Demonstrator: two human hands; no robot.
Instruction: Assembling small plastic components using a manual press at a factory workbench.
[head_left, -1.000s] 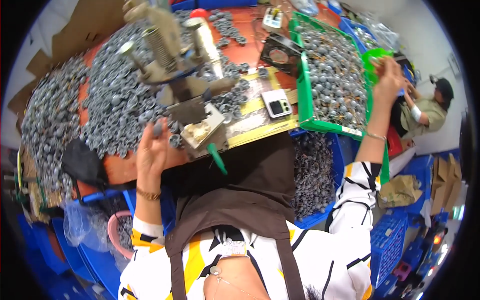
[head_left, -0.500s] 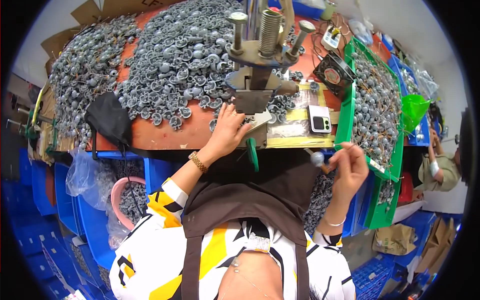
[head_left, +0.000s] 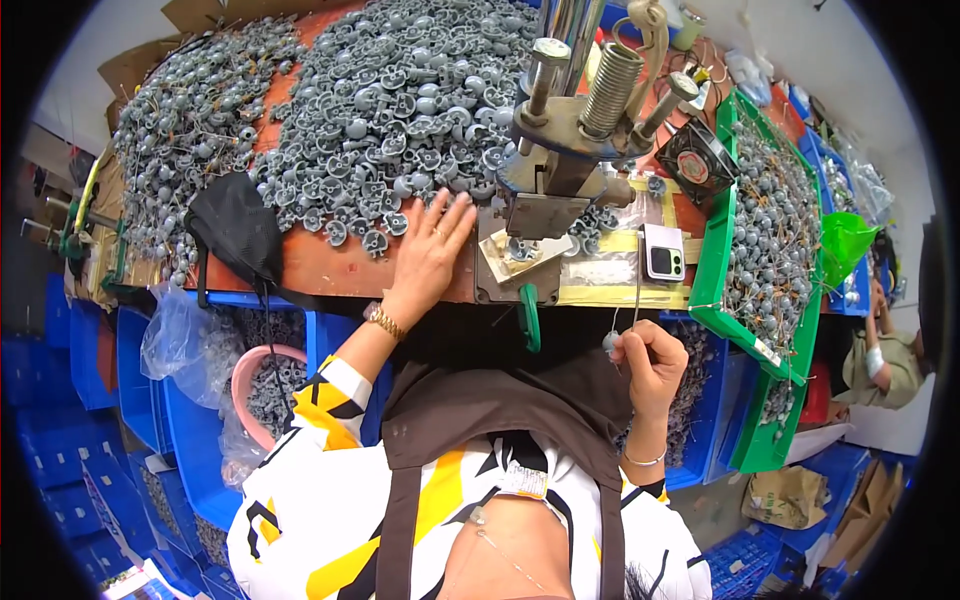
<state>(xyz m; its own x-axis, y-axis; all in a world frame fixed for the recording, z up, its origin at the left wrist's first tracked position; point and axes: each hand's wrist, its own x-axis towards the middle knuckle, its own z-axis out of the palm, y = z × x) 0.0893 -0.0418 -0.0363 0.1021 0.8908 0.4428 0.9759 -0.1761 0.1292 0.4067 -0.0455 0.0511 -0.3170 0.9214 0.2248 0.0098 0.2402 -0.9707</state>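
Observation:
My left hand (head_left: 432, 250) lies open, fingers stretched over the near edge of a big heap of grey plastic caps (head_left: 390, 130) on the red table. To its right, a light-coloured fixture (head_left: 525, 255) under the press head (head_left: 545, 210) bears a small grey piece. My right hand (head_left: 655, 365) is closed in a pinch near the table's front edge. At its fingertips hangs a small grey ball-shaped piece (head_left: 610, 342) with thin wires. A thin dark rod (head_left: 638, 280) stands up from the same fingers; its kind is unclear.
On the right, a green tray (head_left: 708, 270) holds many grey balls with wires. A small fan (head_left: 697, 160) and a pale flip phone (head_left: 664, 252) sit beside the press. A black bag (head_left: 237, 230) lies left. Blue bins (head_left: 195, 440) stand below; another person (head_left: 885, 350) is far right.
My left hand has left the fixture and moved left to the caps; a grey piece shows in the fixture. My right hand has moved left and lower. The view has shifted slightly.

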